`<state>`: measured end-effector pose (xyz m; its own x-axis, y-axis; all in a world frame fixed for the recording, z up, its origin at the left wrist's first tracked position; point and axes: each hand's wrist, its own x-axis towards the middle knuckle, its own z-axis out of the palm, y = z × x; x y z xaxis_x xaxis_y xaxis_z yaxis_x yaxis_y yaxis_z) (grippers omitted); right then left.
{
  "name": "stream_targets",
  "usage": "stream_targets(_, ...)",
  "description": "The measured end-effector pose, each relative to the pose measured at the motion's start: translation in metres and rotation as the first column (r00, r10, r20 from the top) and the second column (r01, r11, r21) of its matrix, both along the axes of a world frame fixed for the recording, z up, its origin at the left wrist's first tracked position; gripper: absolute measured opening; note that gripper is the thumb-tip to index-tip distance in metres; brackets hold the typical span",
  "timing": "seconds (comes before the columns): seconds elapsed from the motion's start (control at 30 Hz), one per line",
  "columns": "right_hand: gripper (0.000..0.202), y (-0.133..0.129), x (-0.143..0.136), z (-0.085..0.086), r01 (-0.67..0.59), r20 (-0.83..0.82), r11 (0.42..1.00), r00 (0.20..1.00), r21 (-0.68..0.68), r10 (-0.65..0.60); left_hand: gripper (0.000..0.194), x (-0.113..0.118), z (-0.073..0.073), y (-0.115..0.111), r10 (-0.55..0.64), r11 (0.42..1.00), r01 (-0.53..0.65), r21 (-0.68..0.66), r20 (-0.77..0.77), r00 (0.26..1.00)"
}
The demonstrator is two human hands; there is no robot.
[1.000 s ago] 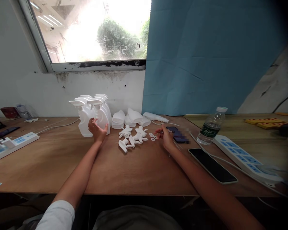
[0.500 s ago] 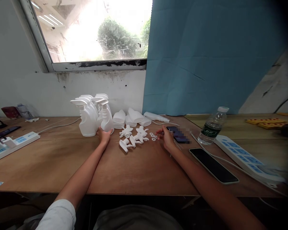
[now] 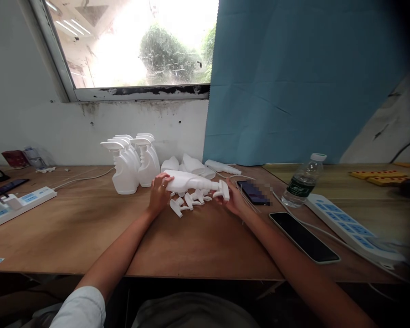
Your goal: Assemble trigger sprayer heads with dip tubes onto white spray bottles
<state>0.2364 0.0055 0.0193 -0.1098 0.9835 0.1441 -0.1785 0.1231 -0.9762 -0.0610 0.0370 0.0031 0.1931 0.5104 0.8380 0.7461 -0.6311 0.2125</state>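
Observation:
A white spray bottle (image 3: 184, 181) lies on its side in the air over the table, its trigger head (image 3: 222, 190) pointing right. My left hand (image 3: 160, 191) is wrapped round the bottle's base end. At the other end, my right hand (image 3: 235, 198) has its fingers closed about the trigger head, which partly hides them. Loose white trigger heads (image 3: 193, 199) lie on the table just below the bottle, some covered by it. Several upright spray bottles (image 3: 125, 171) with heads on stand left of my left hand.
White bottles without heads (image 3: 194, 165) lie along the wall. Right of my hands are a phone (image 3: 253, 192), another phone (image 3: 304, 237), a water bottle (image 3: 299, 184) and a power strip (image 3: 348, 223). Another power strip (image 3: 23, 207) lies at left, with cables across the table.
My left hand has lifted the front spray bottle from the group, moved right and tipped it sideways. My right hand has gone from beside the small white rings to the bottle's trigger head.

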Motion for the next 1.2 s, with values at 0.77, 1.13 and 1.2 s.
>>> stream_targets(0.77, 0.028, 0.008, 0.013, -0.002, -0.147, -0.092, 0.94, 0.988, -0.308, 0.125, 0.038, -0.009, 0.011, 0.002, -0.219, 0.959, 0.21, 0.19, 0.027, 0.975)
stream_targets(1.13, 0.03, 0.015, 0.016, -0.005, 0.026, -0.068, 0.999, 0.997, -0.045, -0.029, 0.037, -0.002, 0.023, -0.005, -0.267, 0.94, 0.333, -0.071, 0.455, 0.85)
stream_targets(1.2, 0.033, 0.011, 0.017, -0.001, 0.045, 0.036, 0.996, 0.998, 0.074, -0.047, 0.045, 0.001, 0.028, -0.009, -0.196, 0.914, 0.363, -0.18, 0.586, 0.786)
